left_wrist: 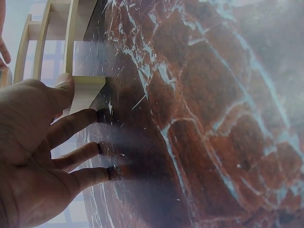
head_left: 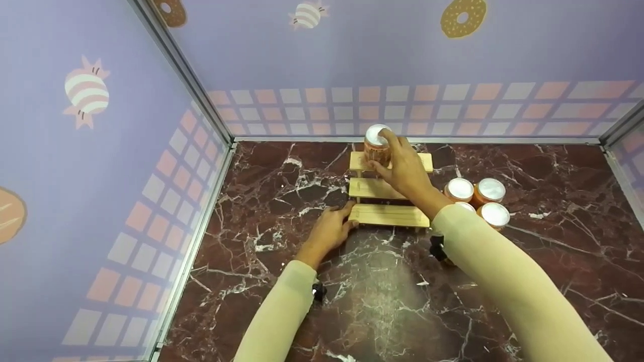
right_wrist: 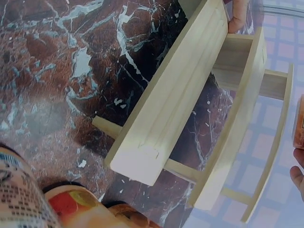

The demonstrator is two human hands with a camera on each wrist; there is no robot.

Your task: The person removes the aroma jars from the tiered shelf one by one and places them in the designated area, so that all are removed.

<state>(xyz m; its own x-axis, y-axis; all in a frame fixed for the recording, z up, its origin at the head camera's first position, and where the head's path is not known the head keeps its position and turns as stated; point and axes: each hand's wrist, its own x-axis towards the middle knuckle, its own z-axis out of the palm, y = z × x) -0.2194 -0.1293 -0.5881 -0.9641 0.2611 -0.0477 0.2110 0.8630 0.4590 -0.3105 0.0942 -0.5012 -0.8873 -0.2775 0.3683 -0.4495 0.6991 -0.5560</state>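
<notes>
A three-step wooden rack stands on the marble-patterned surface. My left hand holds the left end of its front step, the thumb at the front edge and a finger behind; in the left wrist view the other fingers are spread, their tips at the tabletop. With my right hand I grip an orange jar with a white lid at the left part of the top step. Whether its base touches the step is hidden. The right wrist view catches only the jar's edge.
Several similar white-lidded jars stand grouped right of the rack, partly behind my right forearm. A patterned purple back wall rises close behind the rack. The left wall meets the tabletop along a metal strip.
</notes>
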